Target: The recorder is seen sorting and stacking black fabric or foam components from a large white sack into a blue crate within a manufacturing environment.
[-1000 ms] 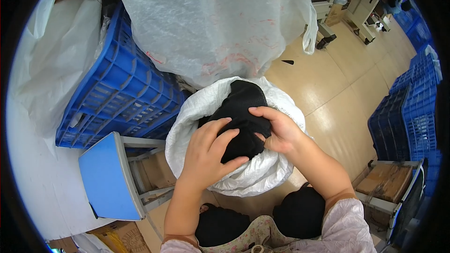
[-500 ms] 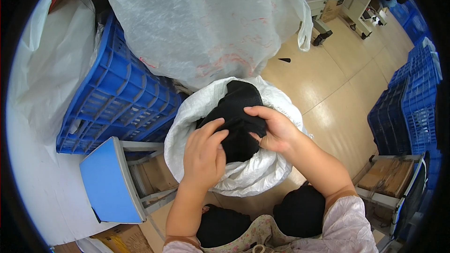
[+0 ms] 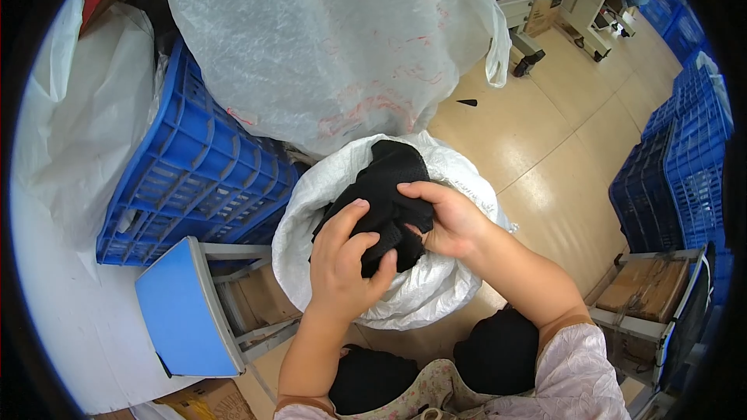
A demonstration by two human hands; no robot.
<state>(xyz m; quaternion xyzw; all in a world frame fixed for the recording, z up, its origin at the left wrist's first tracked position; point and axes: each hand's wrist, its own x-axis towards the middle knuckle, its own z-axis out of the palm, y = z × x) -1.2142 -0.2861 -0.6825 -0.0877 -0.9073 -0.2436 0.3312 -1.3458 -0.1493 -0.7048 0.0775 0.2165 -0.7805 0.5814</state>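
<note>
A bunched piece of black fabric [image 3: 383, 187] lies over the mouth of a white woven sack [image 3: 424, 295], whose top is rolled down. With thumb above and fingers tucked under a fold, my right hand [image 3: 453, 222] grips the fabric from the right side. My left hand [image 3: 341, 264] rests against the fabric's left and near side, its fingers spread apart. What lies deeper in the sack is hidden beneath the fabric.
Beyond the sack bulges a large translucent plastic bag [image 3: 311, 39]. Blue crates stand left [image 3: 194, 155] and right [image 3: 696, 155]. Close by are a blue-topped stool [image 3: 187, 307] and a metal frame holding cardboard [image 3: 642, 288]. A small black scrap [image 3: 467, 102] lies on the tiled floor.
My left thumb and fingers have spread wider over the near side of the fabric. The fabric is more crumpled, and my right hand keeps its grip. The view has shifted slightly.
</note>
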